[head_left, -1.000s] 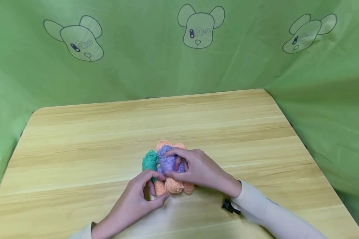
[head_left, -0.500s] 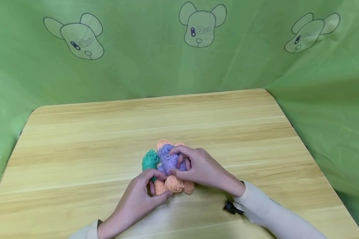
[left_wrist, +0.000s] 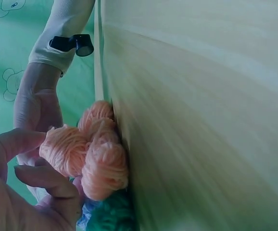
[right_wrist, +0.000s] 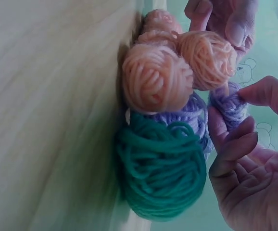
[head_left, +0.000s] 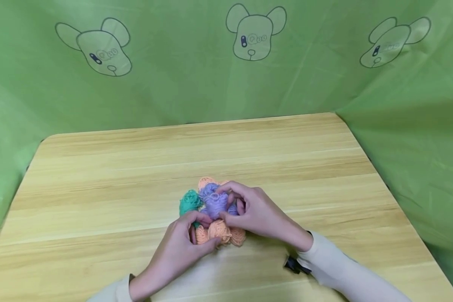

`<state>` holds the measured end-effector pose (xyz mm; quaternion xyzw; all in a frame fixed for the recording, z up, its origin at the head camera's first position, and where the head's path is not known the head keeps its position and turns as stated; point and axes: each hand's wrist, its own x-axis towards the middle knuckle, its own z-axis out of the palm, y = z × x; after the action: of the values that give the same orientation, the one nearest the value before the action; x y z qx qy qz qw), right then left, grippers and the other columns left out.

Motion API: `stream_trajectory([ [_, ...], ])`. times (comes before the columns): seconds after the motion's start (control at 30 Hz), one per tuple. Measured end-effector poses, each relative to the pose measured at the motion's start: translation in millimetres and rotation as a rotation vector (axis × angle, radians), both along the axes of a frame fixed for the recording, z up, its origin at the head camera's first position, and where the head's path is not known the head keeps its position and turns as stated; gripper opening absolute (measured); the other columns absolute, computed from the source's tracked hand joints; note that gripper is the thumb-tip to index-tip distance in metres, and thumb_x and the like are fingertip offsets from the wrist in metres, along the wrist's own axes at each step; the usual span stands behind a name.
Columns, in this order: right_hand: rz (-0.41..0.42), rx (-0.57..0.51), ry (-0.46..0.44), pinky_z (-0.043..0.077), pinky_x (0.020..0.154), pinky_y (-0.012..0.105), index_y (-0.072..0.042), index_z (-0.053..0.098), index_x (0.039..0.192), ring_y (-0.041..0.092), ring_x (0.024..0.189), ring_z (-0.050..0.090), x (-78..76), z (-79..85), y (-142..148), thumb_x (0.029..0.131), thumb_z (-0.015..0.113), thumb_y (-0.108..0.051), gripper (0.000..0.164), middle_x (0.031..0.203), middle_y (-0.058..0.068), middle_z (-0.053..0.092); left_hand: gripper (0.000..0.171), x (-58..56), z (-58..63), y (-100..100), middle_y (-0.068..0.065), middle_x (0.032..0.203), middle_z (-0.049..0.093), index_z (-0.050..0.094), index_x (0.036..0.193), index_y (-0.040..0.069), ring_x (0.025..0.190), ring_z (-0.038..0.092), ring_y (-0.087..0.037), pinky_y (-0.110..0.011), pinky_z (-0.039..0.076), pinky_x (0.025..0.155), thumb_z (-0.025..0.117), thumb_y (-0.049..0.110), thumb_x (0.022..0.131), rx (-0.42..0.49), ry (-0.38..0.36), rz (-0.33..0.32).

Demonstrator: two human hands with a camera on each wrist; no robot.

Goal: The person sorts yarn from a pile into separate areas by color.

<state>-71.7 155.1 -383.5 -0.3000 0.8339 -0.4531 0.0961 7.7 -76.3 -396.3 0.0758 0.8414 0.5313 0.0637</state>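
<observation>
Small yarn balls are heaped together on the wooden table. My right hand (head_left: 254, 212) pinches a purple yarn ball (right_wrist: 230, 107) on top of the heap, between thumb and fingertips. On the near left side, my left hand (head_left: 179, 239) grips a peach yarn ball (left_wrist: 66, 150), its thumb and fingers on opposite sides. More peach yarn balls (right_wrist: 156, 79) lie beneath and beside it. A teal yarn ball (head_left: 190, 202) sits at the heap's left. In the right wrist view a green yarn ball (right_wrist: 163, 168) appears large in front; I cannot tell whether it is the same one.
The wooden table (head_left: 98, 176) spreads out around the heap. Green cloth (head_left: 181, 84) with printed bear heads hangs behind and at the sides. A black wrist device (head_left: 296, 265) is at the right sleeve (head_left: 336, 262).
Both hands have shifted slightly to the right. The purple yarn ball in my right hand has moved a little right with it; the rest of the heap looks nearly unchanged.
</observation>
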Motion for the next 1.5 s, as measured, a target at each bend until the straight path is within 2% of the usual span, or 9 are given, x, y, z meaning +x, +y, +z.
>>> stream_trajectory([
  [0.1, -0.013, -0.016, 0.012, 0.044, 0.051, 0.025, -0.017, 0.070, 0.133, 0.006, 0.058, 0.051, 0.0, 1.7, 1.8, 0.088, 0.088, -0.009, 0.049, 0.088, -0.011, 0.068, 0.043, -0.3, -1.6, 1.1, 0.006, 0.108, 0.073, 0.076, 0.115, 0.014, 0.090, 0.066, -0.015, -0.032, 0.055, 0.079, 0.099, 0.020, 0.080, -0.018, 0.032, 0.004],
  [0.2, -0.017, -0.038, 0.006, 0.044, 0.052, 0.025, -0.016, 0.070, 0.133, 0.007, 0.059, 0.051, -0.2, 2.7, 3.9, 0.089, 0.088, -0.009, 0.048, 0.087, -0.011, 0.068, 0.042, -0.9, -3.3, 2.0, 0.009, 0.108, 0.073, 0.077, 0.117, 0.015, 0.106, 0.070, -0.017, -0.042, 0.056, 0.096, 0.098, 0.019, 0.080, -0.044, 0.067, 0.004],
  [0.27, -0.020, -0.053, -0.009, 0.044, 0.052, 0.025, -0.016, 0.070, 0.133, 0.008, 0.059, 0.051, -0.2, 3.6, 5.0, 0.089, 0.088, -0.009, 0.048, 0.086, -0.010, 0.067, 0.039, -1.3, -4.1, 2.5, 0.010, 0.110, 0.073, 0.078, 0.115, 0.016, 0.108, 0.070, -0.018, -0.046, 0.056, 0.099, 0.097, 0.017, 0.081, -0.058, 0.077, 0.005],
  [0.43, -0.028, -0.107, -0.062, 0.046, 0.054, 0.025, -0.016, 0.070, 0.135, 0.012, 0.063, 0.053, 0.3, 5.7, 8.0, 0.089, 0.087, -0.006, 0.050, 0.084, -0.003, 0.065, 0.037, -0.8, -4.7, 3.3, 0.012, 0.113, 0.072, 0.079, 0.110, 0.019, 0.110, 0.070, -0.016, -0.047, 0.057, 0.099, 0.095, 0.012, 0.079, -0.083, 0.088, 0.006],
  [0.6, -0.045, -0.148, -0.071, 0.045, 0.053, 0.025, -0.015, 0.069, 0.134, 0.014, 0.062, 0.052, -0.3, 6.5, 12.3, 0.088, 0.084, -0.001, 0.050, 0.079, 0.000, 0.061, 0.038, 0.1, -5.5, 3.9, 0.013, 0.117, 0.071, 0.078, 0.111, 0.020, 0.114, 0.070, -0.018, -0.050, 0.056, 0.102, 0.094, 0.009, 0.078, -0.096, 0.124, 0.005],
  [0.9, -0.068, -0.216, -0.090, 0.045, 0.054, 0.023, -0.013, 0.068, 0.134, 0.016, 0.066, 0.053, -4.2, 5.8, 21.4, 0.088, 0.081, 0.003, 0.050, 0.087, 0.006, 0.064, 0.045, -0.1, -10.6, 3.9, 0.014, 0.124, 0.070, 0.076, 0.118, 0.021, 0.123, 0.066, -0.017, -0.052, 0.053, 0.107, 0.092, 0.007, 0.078, -0.050, 0.159, -0.035],
  [1.07, -0.091, -0.237, -0.129, 0.046, 0.058, 0.022, -0.013, 0.068, 0.134, 0.018, 0.071, 0.055, -3.6, 7.7, 29.7, 0.088, 0.081, 0.002, 0.050, 0.090, 0.008, 0.064, 0.052, -0.2, -13.2, 3.9, 0.013, 0.125, 0.069, 0.075, 0.122, 0.019, 0.120, 0.066, -0.016, -0.049, 0.055, 0.103, 0.093, 0.001, 0.076, -0.043, 0.179, -0.065],
  [1.33, -0.121, -0.248, -0.079, 0.049, 0.058, 0.025, -0.010, 0.066, 0.137, 0.019, 0.072, 0.057, -5.5, 7.1, 45.9, 0.091, 0.078, 0.003, 0.050, 0.093, 0.008, 0.066, 0.055, 0.8, -13.3, 6.7, 0.013, 0.124, 0.069, 0.075, 0.125, 0.017, 0.116, 0.067, -0.014, -0.048, 0.056, 0.102, 0.091, -0.002, 0.076, -0.055, 0.184, -0.072],
  [1.5, -0.160, -0.256, -0.078, 0.050, 0.061, 0.025, -0.008, 0.065, 0.138, 0.020, 0.077, 0.059, -5.8, 9.6, 54.4, 0.091, 0.077, 0.005, 0.050, 0.096, 0.010, 0.067, 0.061, 2.8, -13.1, 7.2, 0.011, 0.130, 0.068, 0.073, 0.131, 0.016, 0.123, 0.065, -0.017, -0.053, 0.054, 0.105, 0.094, 0.000, 0.075, -0.050, 0.187, -0.082],
])
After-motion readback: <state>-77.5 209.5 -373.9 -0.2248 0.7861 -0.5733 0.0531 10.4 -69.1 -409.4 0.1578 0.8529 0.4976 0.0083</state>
